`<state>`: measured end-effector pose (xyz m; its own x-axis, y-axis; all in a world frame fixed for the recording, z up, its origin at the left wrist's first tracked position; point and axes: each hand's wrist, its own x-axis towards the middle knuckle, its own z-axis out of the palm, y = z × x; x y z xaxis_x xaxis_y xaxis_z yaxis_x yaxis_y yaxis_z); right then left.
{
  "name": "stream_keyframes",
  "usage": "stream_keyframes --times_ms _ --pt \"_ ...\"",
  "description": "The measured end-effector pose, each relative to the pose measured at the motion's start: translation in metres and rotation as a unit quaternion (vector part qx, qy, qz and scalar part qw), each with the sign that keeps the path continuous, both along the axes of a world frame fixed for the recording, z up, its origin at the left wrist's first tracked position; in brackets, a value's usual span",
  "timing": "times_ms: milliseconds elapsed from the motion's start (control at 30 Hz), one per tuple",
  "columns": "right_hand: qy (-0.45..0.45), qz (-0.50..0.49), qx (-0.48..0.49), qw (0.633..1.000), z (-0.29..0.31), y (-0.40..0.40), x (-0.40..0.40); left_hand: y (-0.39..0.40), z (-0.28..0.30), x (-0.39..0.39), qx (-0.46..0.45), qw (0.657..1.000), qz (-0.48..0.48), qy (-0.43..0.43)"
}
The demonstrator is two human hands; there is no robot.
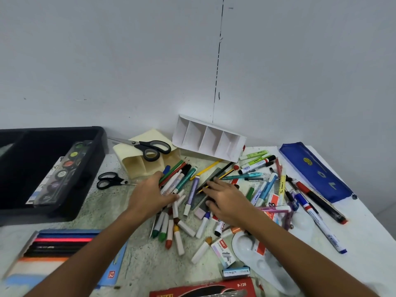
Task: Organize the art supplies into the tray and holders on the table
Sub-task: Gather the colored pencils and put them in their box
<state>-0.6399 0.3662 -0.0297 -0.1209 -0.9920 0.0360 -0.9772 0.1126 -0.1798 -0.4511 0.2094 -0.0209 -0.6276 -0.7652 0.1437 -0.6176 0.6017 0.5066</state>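
In black tray point(94, 146): paint set point(62, 172).

Matt black plastic tray point(94, 144), glossy white plastic holder point(209, 139), blue cloth pencil case point(315, 170), speckled rough table point(137, 260)

A big wall point(107, 61) fills the top half, pale grey-blue & plain. A thin dark line point(217, 67) runs down it, a bit right of the middle. The line is broken into little dashes & ends just above the table point(137, 249). One small dark mark point(219, 95) sits right beside the line, low down. Another short mark point(230, 8) is near the top, w/ faint smudges point(80, 99) far left.
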Motion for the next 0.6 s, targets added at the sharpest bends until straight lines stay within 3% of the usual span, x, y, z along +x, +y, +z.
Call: stream_keyframes --times_ms 167,267,333,467,600 --pt "0.004 0.025 -0.061 0.998 0.001 0.008 0.002 0.011 0.004 -0.010 -0.033 0.996 -0.061 0.062" --pt "-0.075 -0.006 -0.120 0.990 0.007 0.010 -0.002 0.016 0.005 -0.015 -0.028 0.979 -0.183 0.084" --pt "-0.118 -0.067 -0.148 0.980 0.012 0.006 -0.011 0.016 0.003 -0.017 -0.005 0.967 -0.251 0.038" --pt "-0.142 -0.115 -0.155 0.971 0.018 -0.009 -0.033 0.007 0.000 -0.010 0.035 0.965 -0.245 -0.084" --pt "-0.132 -0.041 -0.073 0.988 0.024 -0.027 -0.038 0.004 0.006 -0.001 0.092 0.970 -0.223 -0.031"
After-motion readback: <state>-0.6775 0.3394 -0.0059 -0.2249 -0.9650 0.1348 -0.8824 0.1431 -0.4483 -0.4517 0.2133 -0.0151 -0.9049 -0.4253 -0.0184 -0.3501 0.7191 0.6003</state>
